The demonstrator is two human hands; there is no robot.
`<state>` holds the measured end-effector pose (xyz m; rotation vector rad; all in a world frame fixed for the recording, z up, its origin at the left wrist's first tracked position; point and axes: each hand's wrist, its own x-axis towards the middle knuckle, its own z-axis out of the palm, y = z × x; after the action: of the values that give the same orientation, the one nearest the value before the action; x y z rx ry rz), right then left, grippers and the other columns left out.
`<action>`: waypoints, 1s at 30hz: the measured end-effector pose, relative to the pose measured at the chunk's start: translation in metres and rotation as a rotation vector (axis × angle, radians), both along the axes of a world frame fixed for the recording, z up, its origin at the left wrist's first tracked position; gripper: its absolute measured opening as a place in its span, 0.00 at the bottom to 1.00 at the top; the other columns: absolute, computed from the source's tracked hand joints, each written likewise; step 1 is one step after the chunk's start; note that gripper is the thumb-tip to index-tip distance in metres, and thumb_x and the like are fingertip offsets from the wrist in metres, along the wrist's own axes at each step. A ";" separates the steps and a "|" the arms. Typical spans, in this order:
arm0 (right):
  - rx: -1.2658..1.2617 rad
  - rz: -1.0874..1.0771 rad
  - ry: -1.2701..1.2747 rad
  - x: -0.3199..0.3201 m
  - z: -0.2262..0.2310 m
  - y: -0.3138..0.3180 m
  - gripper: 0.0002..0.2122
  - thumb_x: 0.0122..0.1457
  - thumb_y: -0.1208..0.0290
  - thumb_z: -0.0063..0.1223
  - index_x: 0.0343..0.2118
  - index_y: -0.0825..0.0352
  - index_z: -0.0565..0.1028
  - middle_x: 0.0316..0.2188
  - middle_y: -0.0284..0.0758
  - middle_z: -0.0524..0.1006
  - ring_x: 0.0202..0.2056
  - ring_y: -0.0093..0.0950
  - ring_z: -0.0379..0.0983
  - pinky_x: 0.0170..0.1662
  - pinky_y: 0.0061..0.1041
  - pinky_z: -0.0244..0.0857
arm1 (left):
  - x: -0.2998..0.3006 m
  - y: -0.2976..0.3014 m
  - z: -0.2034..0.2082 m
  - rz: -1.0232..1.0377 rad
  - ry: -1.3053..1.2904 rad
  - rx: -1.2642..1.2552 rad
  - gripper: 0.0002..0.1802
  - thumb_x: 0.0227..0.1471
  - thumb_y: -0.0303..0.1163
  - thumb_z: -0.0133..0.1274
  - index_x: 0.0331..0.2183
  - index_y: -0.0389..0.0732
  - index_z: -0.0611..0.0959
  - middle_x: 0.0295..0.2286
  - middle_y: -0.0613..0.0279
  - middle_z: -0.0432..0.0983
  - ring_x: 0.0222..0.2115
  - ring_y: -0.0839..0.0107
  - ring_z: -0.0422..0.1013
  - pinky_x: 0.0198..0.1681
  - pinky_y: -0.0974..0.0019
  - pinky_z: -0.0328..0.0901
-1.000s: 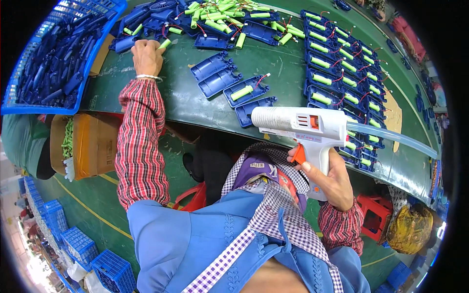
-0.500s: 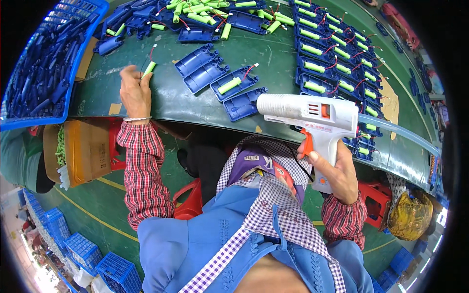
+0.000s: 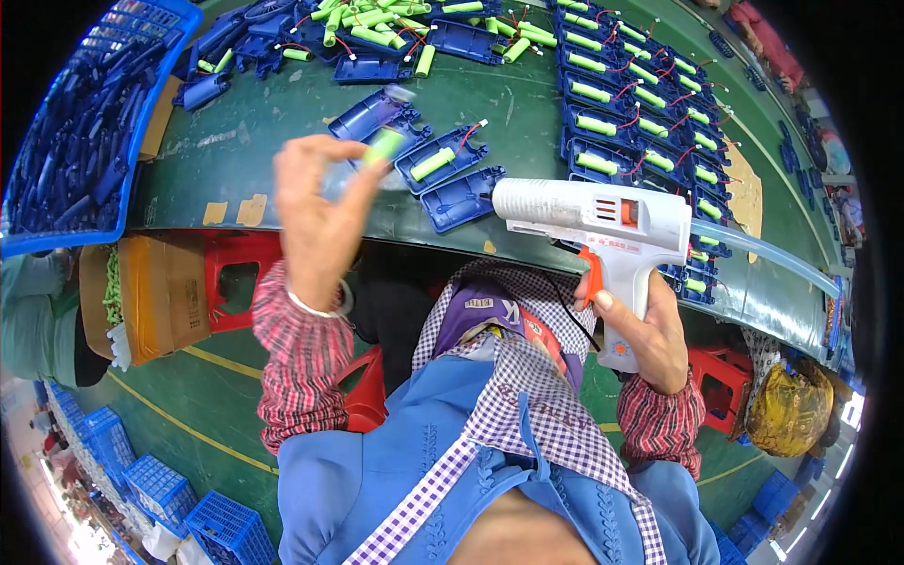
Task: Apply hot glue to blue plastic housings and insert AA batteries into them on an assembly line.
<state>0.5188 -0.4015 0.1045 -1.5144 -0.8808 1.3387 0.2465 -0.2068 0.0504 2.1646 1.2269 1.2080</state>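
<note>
Green battery cell (image 3: 384, 146) sat pinched in the left hand (image 3: 315, 212) at centre-left; right hand (image 3: 640, 325) gripped the white glue gun (image 3: 603, 221); filled blue trays (image 3: 621, 122) lay upper right on the counter (image 3: 235, 160), several trays unfilled.

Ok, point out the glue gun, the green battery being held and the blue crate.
glue gun (image 3: 603, 212), head view, white body.
green battery (image 3: 384, 146), head view, its middle.
blue crate (image 3: 122, 202), head view, front rim.

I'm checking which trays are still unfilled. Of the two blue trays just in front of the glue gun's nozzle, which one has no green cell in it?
The blue tray closest to the glue gun nozzle is empty. The tray behind it holds a green cell with a red wire.
</note>
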 end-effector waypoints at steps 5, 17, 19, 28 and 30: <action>-0.005 -0.009 -0.007 0.002 0.004 -0.009 0.18 0.60 0.72 0.55 0.51 0.73 0.67 0.39 0.38 0.77 0.40 0.26 0.75 0.45 0.26 0.70 | 0.042 -0.021 -0.007 -0.189 0.086 -0.046 0.12 0.38 0.26 0.66 0.29 0.36 0.82 0.31 0.56 0.68 0.36 0.58 0.64 0.40 0.60 0.61; 0.038 -0.001 0.054 -0.002 0.000 -0.005 0.18 0.60 0.73 0.55 0.50 0.73 0.67 0.40 0.38 0.77 0.40 0.26 0.75 0.46 0.26 0.69 | 0.054 -0.034 -0.016 -0.159 0.206 -0.040 0.11 0.39 0.23 0.65 0.30 0.33 0.82 0.33 0.54 0.68 0.37 0.58 0.66 0.41 0.61 0.62; 0.057 0.019 0.021 -0.003 -0.002 0.003 0.18 0.60 0.73 0.55 0.50 0.74 0.67 0.40 0.39 0.76 0.40 0.26 0.75 0.46 0.26 0.69 | 0.055 -0.034 -0.018 -0.166 0.171 -0.077 0.11 0.40 0.22 0.65 0.30 0.33 0.81 0.32 0.54 0.68 0.36 0.58 0.67 0.40 0.61 0.63; 0.033 0.056 -0.133 -0.004 -0.002 0.012 0.21 0.58 0.71 0.58 0.51 0.75 0.67 0.41 0.41 0.76 0.40 0.28 0.74 0.44 0.27 0.68 | 0.056 -0.036 -0.023 -0.182 0.049 -0.176 0.10 0.40 0.17 0.61 0.28 0.29 0.77 0.31 0.50 0.67 0.34 0.52 0.68 0.39 0.56 0.64; 0.028 0.057 -0.148 -0.004 0.000 0.008 0.22 0.58 0.71 0.58 0.51 0.75 0.67 0.41 0.41 0.76 0.41 0.28 0.74 0.44 0.27 0.68 | 0.056 -0.036 -0.023 -0.180 0.040 -0.188 0.10 0.40 0.17 0.61 0.28 0.29 0.77 0.31 0.50 0.67 0.34 0.52 0.68 0.39 0.56 0.64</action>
<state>0.5147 -0.3930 0.1047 -1.5931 -1.0382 1.2615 0.3027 -0.2425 0.0273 2.1176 1.0873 0.9415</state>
